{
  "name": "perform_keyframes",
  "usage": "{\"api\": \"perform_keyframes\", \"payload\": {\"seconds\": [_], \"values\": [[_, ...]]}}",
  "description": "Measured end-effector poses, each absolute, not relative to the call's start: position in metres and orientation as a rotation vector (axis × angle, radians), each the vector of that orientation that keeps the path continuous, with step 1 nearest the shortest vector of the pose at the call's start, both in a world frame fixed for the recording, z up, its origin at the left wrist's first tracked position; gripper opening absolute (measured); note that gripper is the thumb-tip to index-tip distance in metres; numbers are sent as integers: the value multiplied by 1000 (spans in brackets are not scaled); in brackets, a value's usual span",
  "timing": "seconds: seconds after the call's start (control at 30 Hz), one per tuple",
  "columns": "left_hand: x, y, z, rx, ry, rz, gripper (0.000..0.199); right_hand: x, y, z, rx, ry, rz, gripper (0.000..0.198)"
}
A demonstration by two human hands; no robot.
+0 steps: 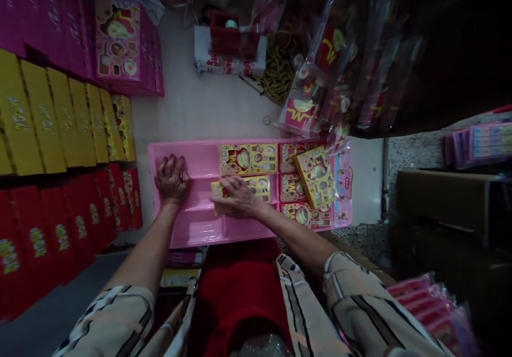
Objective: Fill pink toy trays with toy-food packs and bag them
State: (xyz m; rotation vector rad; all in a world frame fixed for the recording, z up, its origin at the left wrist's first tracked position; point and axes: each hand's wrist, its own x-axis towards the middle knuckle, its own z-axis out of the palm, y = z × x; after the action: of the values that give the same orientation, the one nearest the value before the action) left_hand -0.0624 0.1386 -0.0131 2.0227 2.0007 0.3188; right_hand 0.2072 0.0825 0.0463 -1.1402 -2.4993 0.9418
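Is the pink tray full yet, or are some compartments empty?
Partly filled. The pink tray has yellow cards in its right compartments; those by the left hand are bare.

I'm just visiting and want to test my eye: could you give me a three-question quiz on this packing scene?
1. True or false: the left hand rests flat in the pink tray.
2. What does the right hand press on? A) a yellow card B) a red box C) a rubber band
3. Which boxes are stacked at far left below the yellow boxes?

Key:
1. True.
2. A, the yellow card in the tray's middle row.
3. The red boxes.
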Motion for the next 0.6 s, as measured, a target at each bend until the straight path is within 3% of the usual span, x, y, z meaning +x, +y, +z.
{"api": "perform_keyframes", "payload": {"seconds": [0.1, 0.23, 0.3, 0.43, 0.6], "values": [[-61, 139, -12, 1975, 2002, 316, 50, 219, 83, 44, -1195, -2400, 882, 61], [-61, 139, -12, 1962, 1988, 347, 51, 192, 91, 37, -1389, -2395, 707, 31], [-62, 139, -14, 1969, 1970, 382, 52, 176, 92, 26, -1466, -2410, 675, 27], [-63, 137, -17, 2026, 1977, 362, 54, 166, 94, 18, -1541, -2400, 717, 52], [-61, 137, -13, 2032, 1996, 364, 49, 246, 95, 65, -1831, -2192, 579, 81]]}}
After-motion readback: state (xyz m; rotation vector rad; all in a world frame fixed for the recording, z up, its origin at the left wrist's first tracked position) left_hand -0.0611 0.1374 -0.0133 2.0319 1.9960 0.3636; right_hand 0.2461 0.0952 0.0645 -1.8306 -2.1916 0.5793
